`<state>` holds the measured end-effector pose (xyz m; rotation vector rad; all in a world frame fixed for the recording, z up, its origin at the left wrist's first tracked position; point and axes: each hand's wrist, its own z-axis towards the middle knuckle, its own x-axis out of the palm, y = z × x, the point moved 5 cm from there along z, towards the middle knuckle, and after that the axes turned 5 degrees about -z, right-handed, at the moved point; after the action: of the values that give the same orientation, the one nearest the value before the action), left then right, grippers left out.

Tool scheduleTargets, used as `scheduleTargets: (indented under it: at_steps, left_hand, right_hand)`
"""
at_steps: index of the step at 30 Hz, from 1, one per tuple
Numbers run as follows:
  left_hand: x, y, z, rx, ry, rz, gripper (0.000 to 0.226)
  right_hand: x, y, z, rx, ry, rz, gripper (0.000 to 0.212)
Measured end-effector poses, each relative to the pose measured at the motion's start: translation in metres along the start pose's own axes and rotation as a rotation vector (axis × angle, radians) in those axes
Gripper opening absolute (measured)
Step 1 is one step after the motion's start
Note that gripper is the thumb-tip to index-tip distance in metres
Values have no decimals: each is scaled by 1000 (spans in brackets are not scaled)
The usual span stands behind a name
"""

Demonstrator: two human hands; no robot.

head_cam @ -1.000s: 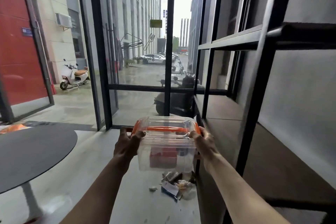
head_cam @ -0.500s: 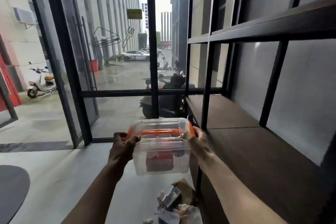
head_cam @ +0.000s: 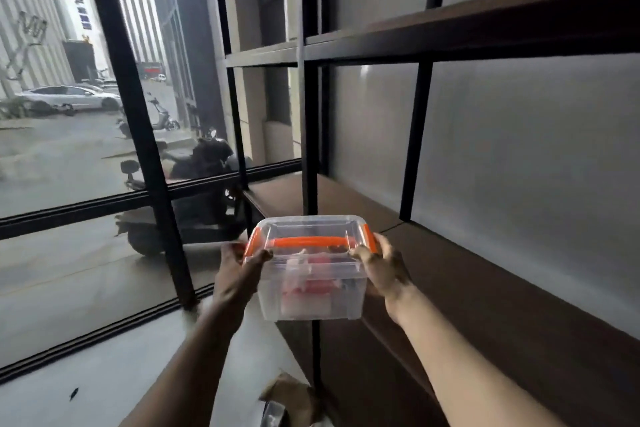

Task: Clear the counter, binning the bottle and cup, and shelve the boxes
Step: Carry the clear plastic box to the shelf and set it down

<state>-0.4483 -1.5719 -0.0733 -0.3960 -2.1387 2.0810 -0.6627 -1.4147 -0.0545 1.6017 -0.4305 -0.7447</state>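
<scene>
A big window (head_cam: 86, 149) with black bars is seen on the left. Grey daylight is let in through it. A black scooter (head_cam: 194, 191) is parked just outside. A tall shelf (head_cam: 485, 288) with brown boards is set against a grey wall (head_cam: 519, 132). The floor (head_cam: 104, 374) is grey.

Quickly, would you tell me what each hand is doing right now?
Left hand: closed on the left end of the clear storage box.
Right hand: closed on its right end.

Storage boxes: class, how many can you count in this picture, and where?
1: a clear storage box with orange handle, held between left hand and right hand before the shelf. Others may be out of frame.
</scene>
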Motion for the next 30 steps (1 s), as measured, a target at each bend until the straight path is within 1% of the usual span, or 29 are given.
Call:
scheduleTargets:
  at_steps: [2,4,8,9,11,13,14,16,17,18,20,21,24,26,30]
  left_hand:
    - [37,2,24,-4,76,24,51]
    - [81,3,38,-1,164,39,52]
    - [177,10,50,-11,303,71,59]
    - [202,12,52,-12,333,76,58]
    - [251,16,50,-19,420,93,50]
    - [294,22,44,-16,502,93,41]
    - [313,25,40,-17,541,93,40]
    - [347,35,34,-19,612,101,42]
    - [360,41,31,-20,643,102,44]
    - [372,46,28,-27,673,109,45]
    - [394,57,25,-46,739,137,49]
    - [405,63,25,-49,772,151,50]
    - [431,74,20,-65,844,169,55]
    - [441,82,14,-70,887,182,56]
    - [448,110,10,-101,913,207,47]
  right_hand:
    - [-24,-11,16,32,-94,-5,57]
    - [-53,-28,33,72,-196,-9,58]
    - [-118,-60,48,170,-345,31,64]
    - [-136,-69,50,180,-380,53,61]
    - [-172,-86,49,200,-456,65,47]
    - [-205,-105,46,224,-528,50,42]
    - [-219,-112,42,240,-565,43,41]
    - [-244,-132,38,287,-651,-5,49]
    - [-253,-139,32,313,-692,-33,52]
    - [-261,-145,27,336,-724,-45,49]
    - [-274,-157,17,377,-780,-52,31]
    - [-279,-163,14,389,-804,-53,27]
    - [-287,-184,5,451,-859,-44,42]
    - [-289,-199,0,484,-904,-37,45]
    - [-279,-222,-3,560,-928,-45,50]
